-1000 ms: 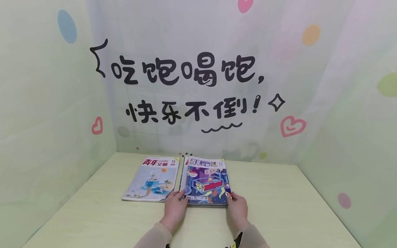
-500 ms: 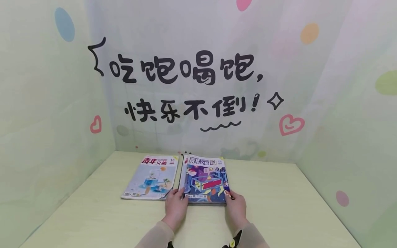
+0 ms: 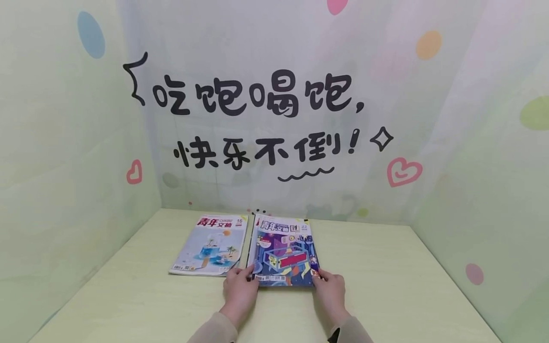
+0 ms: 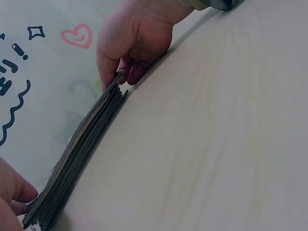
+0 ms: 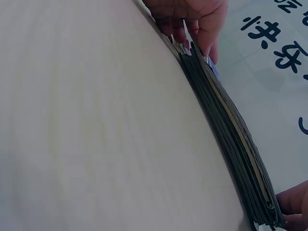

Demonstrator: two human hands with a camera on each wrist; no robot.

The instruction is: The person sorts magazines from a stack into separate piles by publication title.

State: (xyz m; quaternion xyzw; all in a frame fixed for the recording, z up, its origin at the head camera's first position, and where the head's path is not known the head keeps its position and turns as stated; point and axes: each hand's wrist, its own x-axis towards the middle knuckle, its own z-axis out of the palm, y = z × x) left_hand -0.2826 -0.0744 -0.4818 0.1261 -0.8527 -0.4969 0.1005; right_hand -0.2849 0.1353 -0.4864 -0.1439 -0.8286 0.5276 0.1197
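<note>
A magazine with a purple and blue cover (image 3: 285, 255) lies on top of a stack, at the middle of the table in the head view. My left hand (image 3: 241, 293) pinches its near left corner, and my right hand (image 3: 330, 293) pinches the near right corner. Seen from the left wrist, the stack's layered edge (image 4: 84, 144) runs between my left hand (image 4: 14, 197) and my right hand (image 4: 139, 41). The right wrist view shows the same thick edge (image 5: 226, 125), with pages slightly fanned near the left hand (image 5: 190, 19).
Left of the stack lies a pale blue magazine (image 3: 210, 247) with a red title, close beside my left hand. The light wooden table (image 3: 386, 286) is bounded by fabric walls (image 3: 274, 195) at the back and sides.
The top magazine's near edge has come slightly toward me, covering the lower edges of the stack that showed before. Both hands have shifted a little with it.
</note>
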